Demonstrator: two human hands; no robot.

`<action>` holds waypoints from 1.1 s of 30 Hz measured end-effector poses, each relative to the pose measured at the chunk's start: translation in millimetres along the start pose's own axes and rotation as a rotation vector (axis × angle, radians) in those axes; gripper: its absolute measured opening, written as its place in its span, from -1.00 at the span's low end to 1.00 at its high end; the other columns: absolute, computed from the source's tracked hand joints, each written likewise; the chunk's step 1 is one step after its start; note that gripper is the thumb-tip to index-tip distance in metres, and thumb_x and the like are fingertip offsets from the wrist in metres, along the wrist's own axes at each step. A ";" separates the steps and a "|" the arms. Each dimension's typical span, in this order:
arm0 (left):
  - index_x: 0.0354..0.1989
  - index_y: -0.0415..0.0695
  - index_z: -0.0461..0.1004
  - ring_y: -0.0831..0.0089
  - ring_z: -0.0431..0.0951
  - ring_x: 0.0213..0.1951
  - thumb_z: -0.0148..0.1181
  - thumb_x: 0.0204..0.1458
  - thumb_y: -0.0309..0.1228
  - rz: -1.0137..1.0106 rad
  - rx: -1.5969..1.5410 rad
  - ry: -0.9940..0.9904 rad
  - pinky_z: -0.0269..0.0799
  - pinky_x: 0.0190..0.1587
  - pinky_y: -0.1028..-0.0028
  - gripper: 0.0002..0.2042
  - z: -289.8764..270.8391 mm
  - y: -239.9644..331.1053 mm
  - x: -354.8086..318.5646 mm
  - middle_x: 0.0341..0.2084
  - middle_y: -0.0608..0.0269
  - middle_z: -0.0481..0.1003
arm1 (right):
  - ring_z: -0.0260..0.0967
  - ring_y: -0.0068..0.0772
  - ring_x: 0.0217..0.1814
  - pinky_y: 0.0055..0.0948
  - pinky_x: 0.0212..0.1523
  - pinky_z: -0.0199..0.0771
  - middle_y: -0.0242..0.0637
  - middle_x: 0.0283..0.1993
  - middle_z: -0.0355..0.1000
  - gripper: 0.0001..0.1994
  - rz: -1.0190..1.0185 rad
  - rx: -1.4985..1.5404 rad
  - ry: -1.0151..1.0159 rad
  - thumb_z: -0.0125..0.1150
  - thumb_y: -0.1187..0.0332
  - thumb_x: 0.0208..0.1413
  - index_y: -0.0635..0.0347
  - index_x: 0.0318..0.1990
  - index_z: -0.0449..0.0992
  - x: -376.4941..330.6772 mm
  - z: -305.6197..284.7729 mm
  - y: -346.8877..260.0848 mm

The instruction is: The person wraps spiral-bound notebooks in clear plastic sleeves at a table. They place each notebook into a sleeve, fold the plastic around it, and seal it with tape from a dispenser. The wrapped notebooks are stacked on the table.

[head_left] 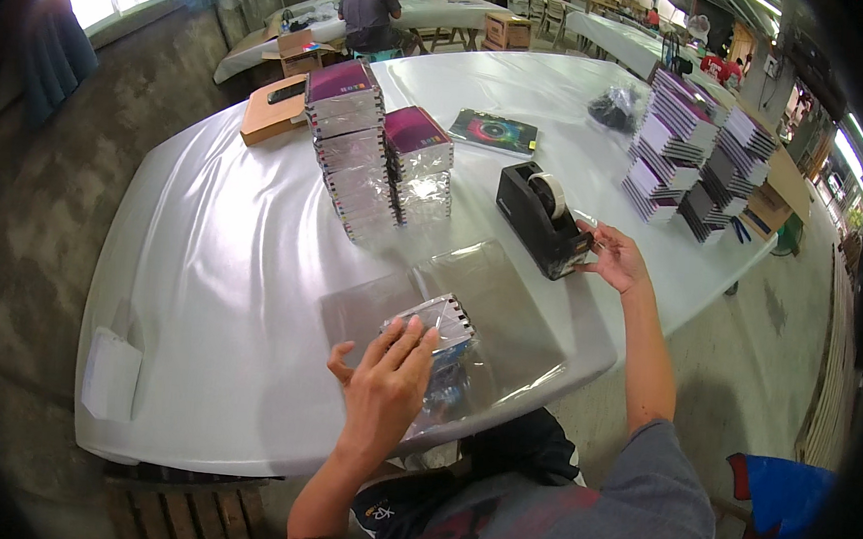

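My left hand (386,370) lies with fingers stretched over a small bundle of notebooks (448,318), pressing on its upper face. Clear plastic film (507,324) is around and under the bundle, spread flat at the table's near edge. To the right, my right hand (618,259) pinches at the front end of a black tape dispenser (543,227). Between its fingertips a short piece of clear tape (585,220) shows faintly. The tape roll (549,193) sits in the dispenser. My left palm hides part of the bundle.
Wrapped notebook stacks (345,156) stand far left, beside a cardboard box (271,112) with a phone on it. One flat notebook (494,131) lies behind the dispenser. Tall notebook piles (671,146) stand at right. A white stack (111,373) lies at the left edge. People sit farther back.
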State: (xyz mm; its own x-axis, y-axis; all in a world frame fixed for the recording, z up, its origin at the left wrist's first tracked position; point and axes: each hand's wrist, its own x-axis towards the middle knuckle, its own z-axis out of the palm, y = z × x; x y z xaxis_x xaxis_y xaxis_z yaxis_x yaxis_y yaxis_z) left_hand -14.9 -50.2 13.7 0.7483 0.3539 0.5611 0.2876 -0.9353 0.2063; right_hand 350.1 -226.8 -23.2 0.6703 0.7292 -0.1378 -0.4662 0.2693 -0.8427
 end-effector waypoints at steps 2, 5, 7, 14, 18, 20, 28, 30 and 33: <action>-0.12 0.06 0.56 0.54 0.46 0.01 0.23 -0.03 -0.40 0.013 -0.016 0.003 -0.09 0.06 0.16 -0.74 0.6 2.5 1.8 -0.08 0.39 0.53 | 0.22 -0.42 0.05 0.06 0.00 0.26 -0.38 -0.03 0.37 -0.82 -0.039 0.072 -0.005 0.12 0.30 0.06 0.09 -0.54 0.42 0.6 -37.7 11.1; -0.12 0.06 0.56 0.54 0.47 0.01 0.23 -0.04 -0.39 0.005 -0.009 0.005 -0.08 0.06 0.18 -0.74 -0.7 2.4 2.4 -0.09 0.40 0.54 | 0.25 -0.45 0.05 -0.05 0.05 0.27 -0.35 0.00 0.37 -0.81 -0.117 0.067 -0.002 0.09 0.37 0.05 0.10 -0.59 0.39 -4.8 -34.3 27.3; -0.12 0.06 0.56 0.54 0.46 0.01 0.24 -0.04 -0.39 0.006 -0.006 0.002 -0.08 0.06 0.18 -0.74 -2.0 2.0 1.7 -0.08 0.40 0.53 | 0.25 -0.45 0.09 -0.10 0.09 0.24 -0.33 0.02 0.37 -0.80 -0.146 0.036 0.016 0.09 0.38 0.06 0.12 -0.60 0.40 -12.8 -31.7 36.6; -0.11 0.06 0.55 0.53 0.46 0.02 0.25 -0.05 -0.41 0.015 -0.017 0.004 -0.05 0.04 0.20 -0.72 1.3 1.1 1.5 -0.04 0.38 0.51 | 0.07 -0.29 0.32 -0.02 0.24 0.06 -0.20 0.08 0.36 -0.84 -0.595 -1.290 0.633 0.18 0.26 0.08 0.12 -0.36 0.58 -19.1 -29.1 59.4; -0.08 0.05 0.54 0.49 0.44 0.04 0.26 -0.08 -0.43 0.008 -0.027 0.005 -0.02 0.01 0.23 -0.68 2.1 0.6 -2.1 -0.04 0.36 0.47 | 0.15 -0.25 0.27 0.03 0.27 -0.02 -0.15 0.01 0.40 -0.84 -0.469 -1.794 0.996 0.19 0.24 0.06 0.05 -0.29 0.60 -37.9 5.7 51.9; -0.08 0.04 0.54 0.47 0.43 0.04 0.26 -0.10 -0.44 -0.021 -0.087 0.004 -0.01 -0.01 0.24 -0.66 1.9 1.5 -2.8 -0.09 0.36 0.45 | 0.31 -0.27 0.09 -0.04 0.17 0.16 -0.18 -0.11 0.46 -0.85 -0.470 -1.667 0.928 0.17 0.30 0.07 0.11 -0.26 0.59 -48.6 5.8 45.3; -0.02 -0.02 0.48 0.48 0.42 0.04 0.23 -0.08 -0.45 0.015 -0.058 0.039 -0.03 0.00 0.23 -0.63 5.2 -1.2 -6.2 -0.17 0.36 0.44 | 0.31 -0.60 -0.55 -0.57 -0.46 0.34 -0.33 -0.50 0.47 -0.77 -0.340 -0.736 0.043 0.10 0.35 0.19 0.34 -0.40 0.56 -89.7 122.0 51.1; 0.04 -0.03 0.41 0.48 0.42 0.05 0.23 -0.08 -0.45 -0.013 -0.042 0.022 -0.05 0.03 0.21 -0.58 5.1 1.7 -6.8 -0.15 0.36 0.45 | 0.32 -0.59 -0.59 -0.58 -0.51 0.36 -0.29 -0.53 0.45 -0.69 -0.164 -0.650 -0.197 0.09 0.26 0.21 0.35 -0.41 0.55 -101.5 151.3 60.6; 0.10 -0.04 0.28 0.46 0.41 0.08 0.24 -0.09 -0.44 -0.067 -0.203 0.070 -0.09 0.08 0.16 -0.50 8.3 -0.7 -8.2 -0.15 0.35 0.46 | 0.33 -0.57 -0.64 -0.57 -0.60 0.36 -0.28 -0.56 0.43 -0.62 0.150 -0.362 -0.318 0.07 0.17 0.22 0.37 -0.40 0.56 -113.6 189.8 71.0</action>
State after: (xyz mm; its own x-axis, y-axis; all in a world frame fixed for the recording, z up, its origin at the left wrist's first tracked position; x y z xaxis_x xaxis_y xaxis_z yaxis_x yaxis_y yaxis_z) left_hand -16.3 -52.3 2.3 0.6862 0.4205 0.5936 0.2036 -0.8944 0.3982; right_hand 131.3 -171.1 31.4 0.3762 0.9138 -0.1532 -0.2763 -0.0472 -0.9599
